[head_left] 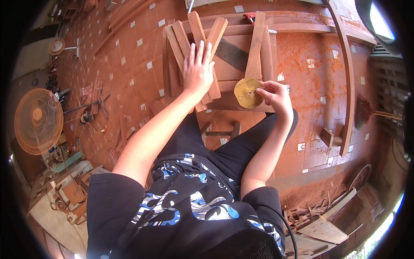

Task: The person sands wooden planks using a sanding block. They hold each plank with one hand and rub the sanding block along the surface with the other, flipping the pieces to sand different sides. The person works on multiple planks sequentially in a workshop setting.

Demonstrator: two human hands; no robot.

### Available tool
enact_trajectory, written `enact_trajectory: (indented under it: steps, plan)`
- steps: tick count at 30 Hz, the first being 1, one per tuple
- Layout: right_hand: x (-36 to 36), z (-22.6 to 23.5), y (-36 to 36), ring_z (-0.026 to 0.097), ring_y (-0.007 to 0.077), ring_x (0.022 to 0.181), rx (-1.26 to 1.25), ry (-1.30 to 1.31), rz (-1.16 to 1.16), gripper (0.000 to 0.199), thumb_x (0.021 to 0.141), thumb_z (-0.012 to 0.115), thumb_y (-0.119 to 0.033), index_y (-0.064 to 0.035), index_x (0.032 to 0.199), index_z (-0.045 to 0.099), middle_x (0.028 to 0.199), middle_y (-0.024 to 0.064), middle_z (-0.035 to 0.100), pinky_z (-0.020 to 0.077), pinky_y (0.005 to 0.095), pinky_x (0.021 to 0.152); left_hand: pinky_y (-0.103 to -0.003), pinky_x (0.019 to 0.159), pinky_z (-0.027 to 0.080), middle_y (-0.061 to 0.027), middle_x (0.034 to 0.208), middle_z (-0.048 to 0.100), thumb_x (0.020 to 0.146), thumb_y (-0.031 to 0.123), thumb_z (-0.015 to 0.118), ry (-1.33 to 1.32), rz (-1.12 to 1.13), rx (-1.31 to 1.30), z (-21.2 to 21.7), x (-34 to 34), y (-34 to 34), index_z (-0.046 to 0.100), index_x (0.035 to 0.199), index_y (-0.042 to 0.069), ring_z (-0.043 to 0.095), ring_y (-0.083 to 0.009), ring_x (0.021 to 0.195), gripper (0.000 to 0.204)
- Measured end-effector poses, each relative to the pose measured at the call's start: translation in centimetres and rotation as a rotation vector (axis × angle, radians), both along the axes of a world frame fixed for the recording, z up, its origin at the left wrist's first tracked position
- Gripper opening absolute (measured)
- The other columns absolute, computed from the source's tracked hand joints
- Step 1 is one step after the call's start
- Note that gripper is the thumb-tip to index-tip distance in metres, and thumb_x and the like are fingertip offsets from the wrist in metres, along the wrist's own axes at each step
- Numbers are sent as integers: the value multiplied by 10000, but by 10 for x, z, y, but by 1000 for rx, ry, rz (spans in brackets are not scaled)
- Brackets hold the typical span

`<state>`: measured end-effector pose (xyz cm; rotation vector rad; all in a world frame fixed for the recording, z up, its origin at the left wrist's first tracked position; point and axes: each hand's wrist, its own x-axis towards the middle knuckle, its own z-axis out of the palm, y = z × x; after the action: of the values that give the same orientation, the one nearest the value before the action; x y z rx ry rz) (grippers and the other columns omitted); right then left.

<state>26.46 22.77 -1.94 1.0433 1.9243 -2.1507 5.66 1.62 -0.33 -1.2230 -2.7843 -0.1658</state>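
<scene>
My left hand (198, 75) lies flat on a loose fan of several brown wooden strips (216, 31), with its fingers stretched forward and slightly apart. Between the thumb and fingers of my right hand (278, 100) is a round yellow sanding disc (245, 97), pinched at its right side. Printing and a small torn-looking hole at the middle show on the disc's upward face. Beneath it is the near edge of a low wooden workbench (226, 86). Another wooden strip (255, 49) lies lengthwise on the bench beyond the disc, beside a dark flat piece (231, 54).
A red-handled tool (249, 17) lies at the bench's far side. Long beams (345, 77) and reddish sawdust (297, 52) are to the right, with a broom (365, 113) farther out. An orange fan (39, 121) stands at left. A low stool (222, 133) shows between my legs.
</scene>
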Motion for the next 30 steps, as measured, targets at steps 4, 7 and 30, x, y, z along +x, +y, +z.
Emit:
enact_trajectory:
  steps: [4, 7, 30]
  plan:
    - [-11, -16, -10, 553, 57, 548, -15, 196, -312, 176, 904, 796, -79, 26, 1007, 699, 703, 6, 644, 429, 227, 495, -565, 1183, 323, -126, 1667, 319, 1046, 323, 544, -4, -12, 8, -1, -2, 1, 321, 1619, 181, 279, -383, 1539, 632]
    - [-36, -16, -19, 564, 75, 550, 110, 262, -719, 121, 907, 772, -68, 10, 954, 691, 730, 10, 646, 442, 222, 493, -525, 1192, 326, -130, 1651, 346, 1037, 300, 563, 44, -18, -20, 2, -2, 2, 317, 1618, 164, 307, -374, 1526, 646]
    - [-1, 3, -11, 536, 47, 606, 57, -26, 68, 179, 851, 782, -144, -8, 951, 722, 714, -19, 653, 427, 241, 537, -564, 1172, 351, -126, 1643, 362, 1039, 323, 545, 13, -2, 41, -6, -2, -2, 354, 1609, 207, 293, -376, 1534, 612]
